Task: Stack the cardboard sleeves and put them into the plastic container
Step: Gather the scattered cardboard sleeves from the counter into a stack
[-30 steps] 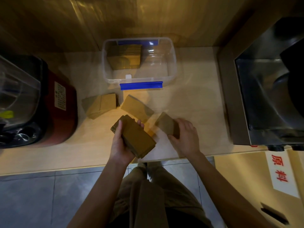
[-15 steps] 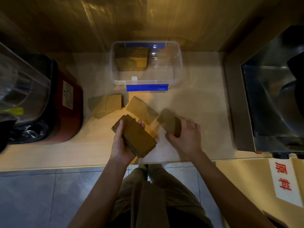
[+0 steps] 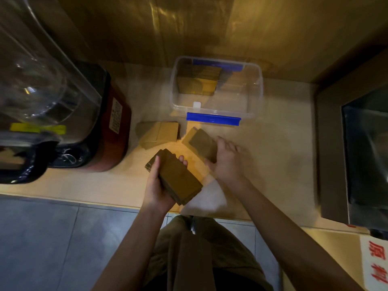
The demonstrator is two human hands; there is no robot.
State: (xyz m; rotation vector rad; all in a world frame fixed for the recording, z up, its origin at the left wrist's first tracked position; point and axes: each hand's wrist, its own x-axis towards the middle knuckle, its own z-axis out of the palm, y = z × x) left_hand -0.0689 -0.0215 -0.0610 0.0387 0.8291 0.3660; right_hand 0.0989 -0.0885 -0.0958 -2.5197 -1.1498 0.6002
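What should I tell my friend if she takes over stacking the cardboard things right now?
Left hand: holds a stack of sleeves over the counter's front edge.
Right hand: on a loose pile of sleeves lying on the counter; grip unclear.
Another loose pile lies to the left, in front of the plastic container.
Done: one stack is already in the container's left side.
Left: gather both loose piles onto the held stack, then put it in the container's free right side.
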